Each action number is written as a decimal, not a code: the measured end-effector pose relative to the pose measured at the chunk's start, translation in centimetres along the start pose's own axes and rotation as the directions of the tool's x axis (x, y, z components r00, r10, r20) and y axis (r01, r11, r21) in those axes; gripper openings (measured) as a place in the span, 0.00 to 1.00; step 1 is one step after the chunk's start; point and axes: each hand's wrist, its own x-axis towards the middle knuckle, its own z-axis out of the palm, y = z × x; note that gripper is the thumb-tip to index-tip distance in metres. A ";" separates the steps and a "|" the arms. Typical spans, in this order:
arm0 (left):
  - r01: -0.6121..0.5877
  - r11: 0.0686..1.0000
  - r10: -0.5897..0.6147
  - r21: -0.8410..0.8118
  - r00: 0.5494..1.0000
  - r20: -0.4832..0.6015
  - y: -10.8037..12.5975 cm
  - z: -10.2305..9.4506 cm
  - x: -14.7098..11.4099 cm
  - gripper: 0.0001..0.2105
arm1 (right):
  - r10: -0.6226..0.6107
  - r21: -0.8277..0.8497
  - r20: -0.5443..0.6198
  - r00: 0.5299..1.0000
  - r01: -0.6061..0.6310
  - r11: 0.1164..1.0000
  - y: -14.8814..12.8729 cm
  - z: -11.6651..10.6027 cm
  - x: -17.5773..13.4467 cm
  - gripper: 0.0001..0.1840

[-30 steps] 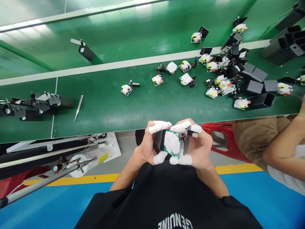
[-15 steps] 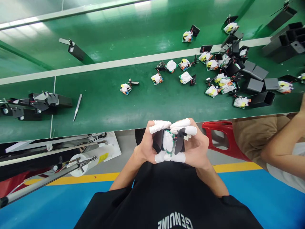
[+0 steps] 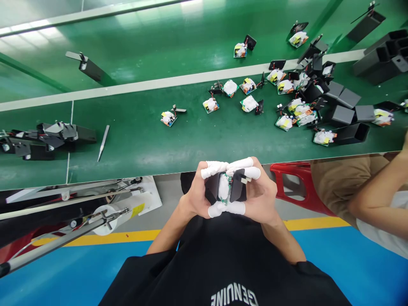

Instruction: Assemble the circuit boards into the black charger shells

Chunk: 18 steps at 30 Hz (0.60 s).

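In front of my chest, just off the bench edge, both hands hold one device between white-sleeved fingertips. My left hand [image 3: 201,189] is closed around a black plastic housing [image 3: 212,189]. Partly inside its mouth sits a circuit board [image 3: 225,188] topped with white filler, its green edge showing. My right hand [image 3: 259,191] pinches the board and the black end cap [image 3: 236,187], which has metal plug prongs [image 3: 245,180]. The cap stands close beside the board, apart from the housing. How deep the board sits inside is hidden by the fingers.
On the green bench [image 3: 143,144] lie several circuit boards with caps, one of them a lone board [image 3: 168,118]. Black housings [image 3: 352,132] crowd the right; assembled units [image 3: 57,138] and a white tweezer-like tool [image 3: 103,142] lie left. A person's arm [image 3: 378,187] and red stool [image 3: 291,180] are at right.
My right hand has shifted slightly left, bringing the end cap closer to the housing. Less of the circuit board shows between them. The boards on the upper strip have slid left.
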 end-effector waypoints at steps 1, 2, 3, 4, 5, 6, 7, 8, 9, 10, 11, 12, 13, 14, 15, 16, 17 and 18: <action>-0.005 1.000 0.005 0.000 1.000 -0.004 0.0 0.0 0.0 0.45 | 0.012 0.005 0.009 1.000 -0.012 1.000 0.0 0.0 0.0 0.36; -0.001 1.000 0.001 0.000 1.000 -0.007 0.0 0.1 0.0 0.45 | 0.024 -0.003 0.020 1.000 -0.024 1.000 0.0 0.0 0.0 0.38; 0.011 1.000 -0.011 -0.004 1.000 -0.008 0.0 0.1 -0.1 0.45 | 0.038 -0.032 0.032 0.999 -0.037 0.999 -0.1 0.0 0.0 0.40; 0.029 0.999 -0.029 -0.018 1.000 -0.005 0.1 0.3 -0.1 0.44 | 0.047 -0.080 0.040 0.998 -0.044 0.996 -0.3 0.0 0.1 0.42; 0.057 0.998 -0.057 -0.040 0.998 -0.003 0.2 0.5 -0.2 0.44 | 0.049 -0.146 0.041 0.998 -0.042 0.988 -0.5 -0.1 0.3 0.44; 0.091 0.993 -0.091 -0.070 0.996 0.002 0.2 0.7 -0.3 0.43 | 0.046 -0.227 0.036 0.998 -0.036 0.973 -0.7 -0.2 0.4 0.46; 0.125 0.987 -0.126 -0.104 0.992 0.002 0.3 1.0 -0.4 0.42 | 0.041 -0.310 0.028 0.999 -0.030 0.950 -1.0 -0.3 0.5 0.48; 0.149 0.979 -0.150 -0.138 0.989 -0.002 0.4 1.3 -0.4 0.41 | 0.032 -0.385 0.020 0.999 -0.022 0.923 -1.2 -0.6 0.6 0.49; 0.159 0.973 -0.163 -0.169 0.987 -0.012 0.4 1.6 -0.5 0.41 | 0.013 -0.445 0.013 1.000 -0.006 0.895 -1.4 -0.8 0.6 0.50; 0.167 0.967 -0.175 -0.195 0.984 -0.027 0.4 1.8 -0.6 0.40 | -0.010 -0.488 0.007 1.000 0.012 0.873 -1.5 -1.2 0.5 0.50; 0.173 0.962 -0.185 -0.212 0.982 -0.040 0.4 2.0 -0.6 0.40 | -0.037 -0.512 0.009 0.999 0.036 0.858 -1.6 -1.5 0.4 0.49; 0.171 0.960 -0.187 -0.222 0.981 -0.050 0.3 2.2 -0.6 0.39 | -0.067 -0.518 0.017 0.998 0.066 0.853 -1.5 -1.9 0.2 0.47; 0.166 0.960 -0.183 -0.224 0.982 -0.054 0.2 2.3 -0.6 0.39 | -0.098 -0.511 0.029 0.995 0.099 0.854 -1.5 -2.3 0.0 0.45; 0.155 0.964 -0.170 -0.218 0.984 -0.053 0.1 2.3 -0.5 0.40 | -0.125 -0.495 0.039 0.991 0.128 0.859 -1.4 -2.7 -0.3 0.42; 0.138 0.969 -0.152 -0.205 0.987 -0.053 -0.1 2.3 -0.5 0.41 | -0.141 -0.474 0.046 0.989 0.145 0.868 -1.2 -3.0 -0.6 0.40; 0.117 0.976 -0.129 -0.183 0.990 -0.054 -0.3 2.2 -0.5 0.42 | -0.140 -0.448 0.050 0.989 0.148 0.882 -1.1 -3.2 -0.9 0.37; 0.097 0.984 -0.106 -0.151 0.993 -0.054 -0.4 2.1 -0.5 0.43 | -0.126 -0.419 0.048 0.991 0.134 0.898 -1.0 -3.3 -1.1 0.35; 0.086 0.990 -0.093 -0.112 0.994 -0.058 -0.5 2.0 -0.6 0.43 | -0.100 -0.385 0.040 0.994 0.107 0.917 -0.9 -3.3 -1.3 0.33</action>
